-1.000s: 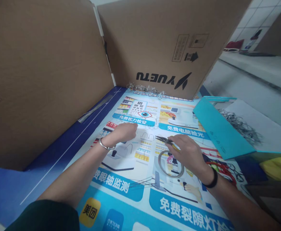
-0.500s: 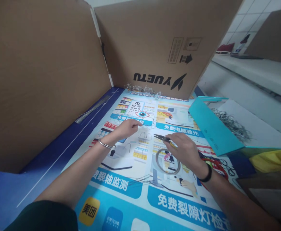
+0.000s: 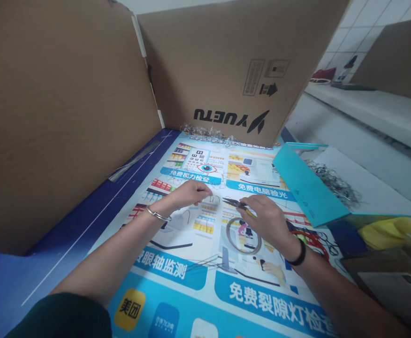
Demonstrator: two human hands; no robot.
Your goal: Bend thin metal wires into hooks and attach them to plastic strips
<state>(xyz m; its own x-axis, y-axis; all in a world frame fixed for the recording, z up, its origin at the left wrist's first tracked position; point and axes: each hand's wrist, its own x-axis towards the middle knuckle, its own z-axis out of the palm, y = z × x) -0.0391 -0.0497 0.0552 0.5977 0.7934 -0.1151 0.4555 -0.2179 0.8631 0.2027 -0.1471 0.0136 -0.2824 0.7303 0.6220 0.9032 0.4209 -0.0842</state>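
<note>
My right hand (image 3: 265, 218) is closed around the yellow handles of a pair of pliers (image 3: 234, 203), whose dark pointed jaws face left. My left hand (image 3: 189, 193) is pinched; whatever its fingers hold, if anything, is too small to make out. Close to these fingertips are small bent wire pieces (image 3: 213, 199). Another hooked wire (image 3: 188, 216) lies below the left hand. A coil of wire (image 3: 228, 234) rests under the right hand, and several straight wires (image 3: 201, 264) lie nearer to me.
Cardboard walls (image 3: 209, 56) stand at the left and back. A turquoise box (image 3: 307, 188) at the right holds tangled wire bits (image 3: 335, 183). Clear scraps (image 3: 209, 131) lie along the back wall. Red-handled tools (image 3: 311, 241) and a yellow cloth (image 3: 388, 232) are beside my right arm.
My left hand has moved slightly right and towards me, closer to the bent wires. The pliers stay in my right hand, almost in place. The whole view has shifted a little.
</note>
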